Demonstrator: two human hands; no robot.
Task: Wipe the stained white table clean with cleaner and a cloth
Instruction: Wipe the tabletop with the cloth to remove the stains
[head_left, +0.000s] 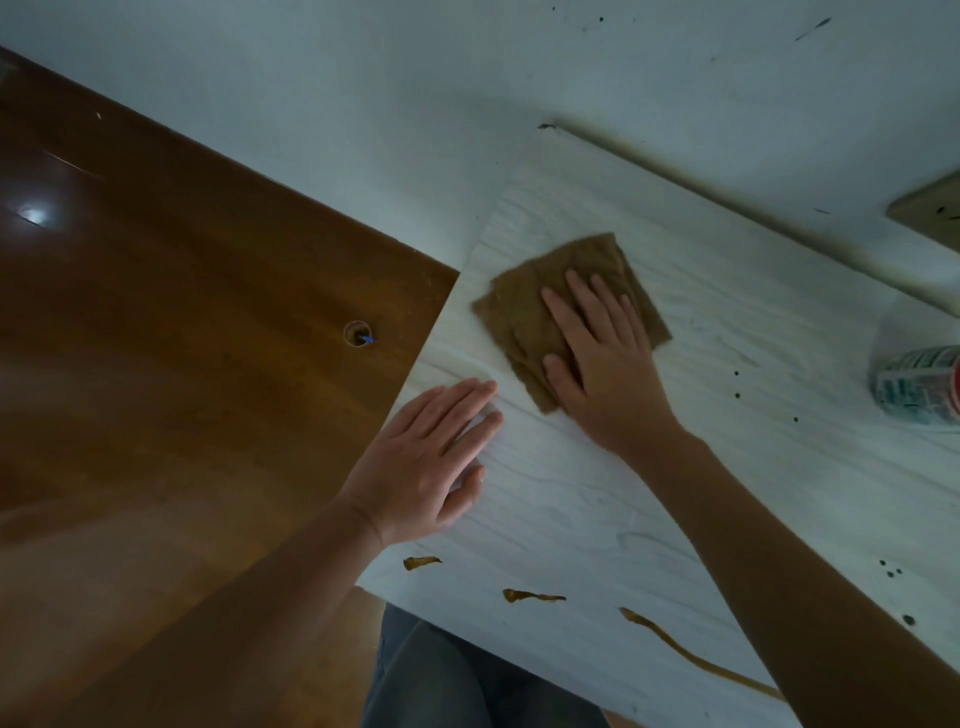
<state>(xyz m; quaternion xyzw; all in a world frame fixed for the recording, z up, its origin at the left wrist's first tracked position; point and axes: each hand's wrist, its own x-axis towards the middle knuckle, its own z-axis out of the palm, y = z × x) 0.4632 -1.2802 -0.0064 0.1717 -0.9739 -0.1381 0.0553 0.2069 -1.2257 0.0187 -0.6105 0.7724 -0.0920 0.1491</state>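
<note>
A folded brown cloth (524, 317) lies flat on the white table (727, 322), near its far left corner. My right hand (602, 358) presses on the cloth with straight, spread fingers. My left hand (431, 462) rests flat on the table's left edge, fingers straight, holding nothing. Brown streaks (530, 596) run along the table's near edge, and small dark spots (737, 395) dot the surface to the right. A cleaner bottle (917, 387) lies on its side at the right edge of the view, partly cut off.
A dark brown wooden floor (182, 338) with a small round hole (357, 332) lies left of the table. A white wall (415, 104) stands behind it. A tan object (930, 210) shows at the far right. My grey trouser leg (441, 675) is below the table edge.
</note>
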